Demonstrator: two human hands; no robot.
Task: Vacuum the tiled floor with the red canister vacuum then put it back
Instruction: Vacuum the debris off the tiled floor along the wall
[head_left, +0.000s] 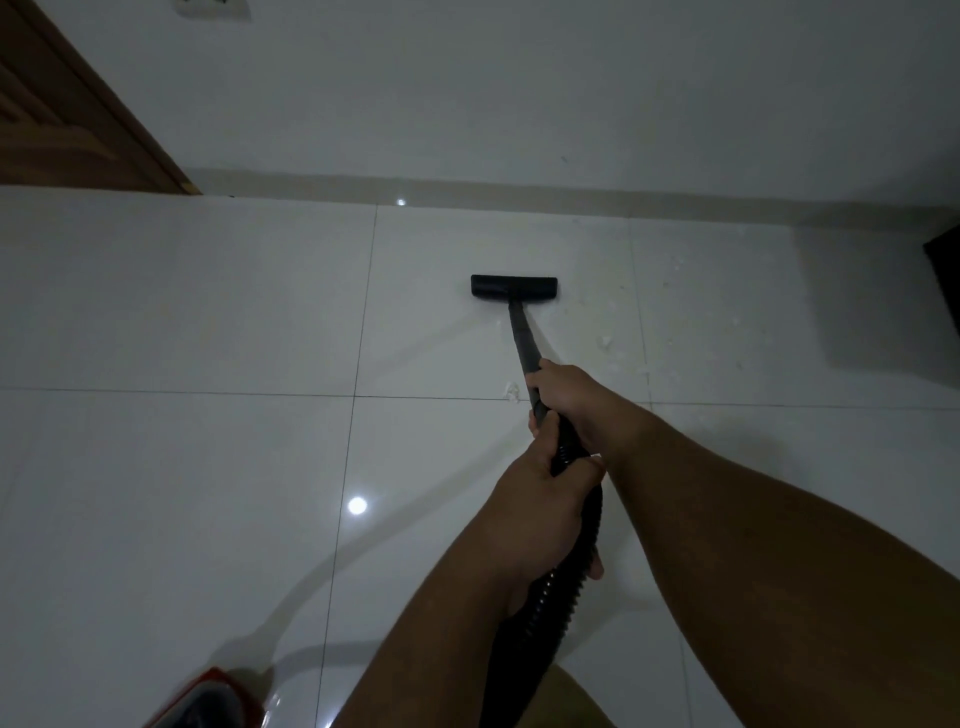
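The black floor nozzle (514, 288) lies flat on the white tiled floor (182, 312), a short way from the far wall. Its black wand (521, 340) slants back toward me. My right hand (566, 397) is shut on the wand's upper end. Just behind it my left hand (540, 514) grips the black ribbed hose (545, 597), which runs down past my body. A corner of the red canister vacuum (213, 699) shows at the bottom left. White crumbs and scraps (618, 348) lie scattered on the tiles right of the nozzle.
A brown wooden door (67, 104) stands at the upper left. A pale skirting (467, 189) runs along the white wall. A dark object (943, 270) and its shadow sit at the right edge. A grey cord (296, 592) curves over the floor toward the canister.
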